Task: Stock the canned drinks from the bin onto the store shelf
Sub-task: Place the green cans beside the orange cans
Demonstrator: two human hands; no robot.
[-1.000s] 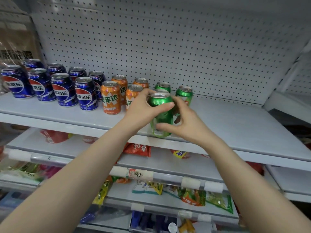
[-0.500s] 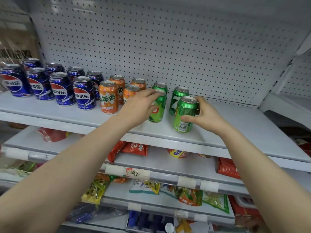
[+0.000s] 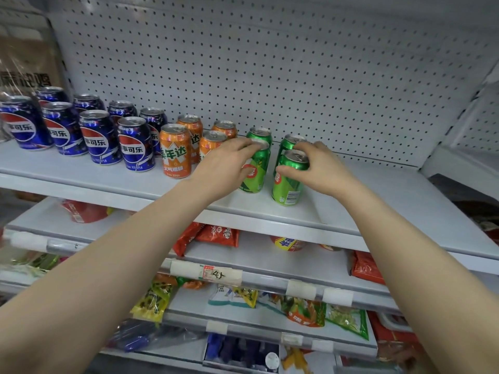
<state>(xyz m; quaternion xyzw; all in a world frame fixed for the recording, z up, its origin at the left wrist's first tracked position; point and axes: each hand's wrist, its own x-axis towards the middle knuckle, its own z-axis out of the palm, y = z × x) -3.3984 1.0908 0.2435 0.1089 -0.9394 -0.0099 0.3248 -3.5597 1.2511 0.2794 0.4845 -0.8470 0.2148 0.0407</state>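
Hands nearest: right hand (image 3: 318, 171) has thumb and curled fingers clamped round the rim of the front right green can (image 3: 287, 184), base down on the shelf (image 3: 378, 206); left hand (image 3: 229, 168) lays fingers across the lid of the front left green can (image 3: 255, 171), thumb hidden, so grip cannot be told; this can looks slightly tilted; back green cans (image 3: 260, 133) stand just behind; risk, my judgement: releasing a leaning can topples it into the orange cans (image 3: 175, 155) or off the front lip; bin not in view
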